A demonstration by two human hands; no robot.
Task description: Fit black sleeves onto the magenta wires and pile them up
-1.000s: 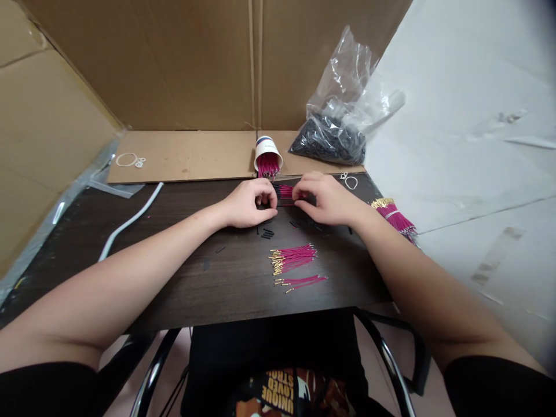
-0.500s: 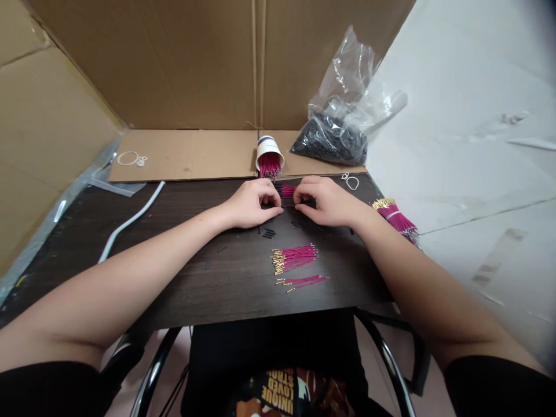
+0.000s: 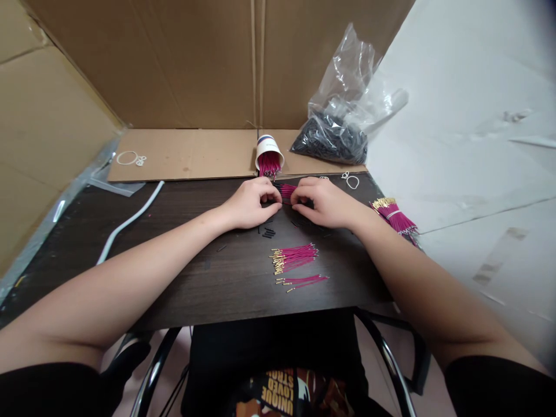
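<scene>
My left hand (image 3: 257, 202) and my right hand (image 3: 319, 201) face each other over the table, both closed in a pinch. A short pink wire (image 3: 286, 203) spans the small gap between them; its ends are hidden by my fingers. Just behind lies a pile of pink wires with black sleeves (image 3: 287, 190), partly covered by my right hand. Loose black sleeves (image 3: 269, 233) are scattered below my hands. Nearer me are a row of pink wires with gold tips (image 3: 295, 258) and a smaller group of the same wires (image 3: 304, 281).
A white paper cup (image 3: 266, 147) full of pink wires lies tipped at the back. Right of it stands a clear bag of black sleeves (image 3: 332, 136). A tied wire bundle (image 3: 394, 214) sits at the right edge. A pale tube (image 3: 130, 221) lies left; cardboard (image 3: 186, 153) borders the back.
My right hand has shifted slightly left, narrowing the gap to my left hand, so less of the pink wire shows. My left hand has hardly moved.
</scene>
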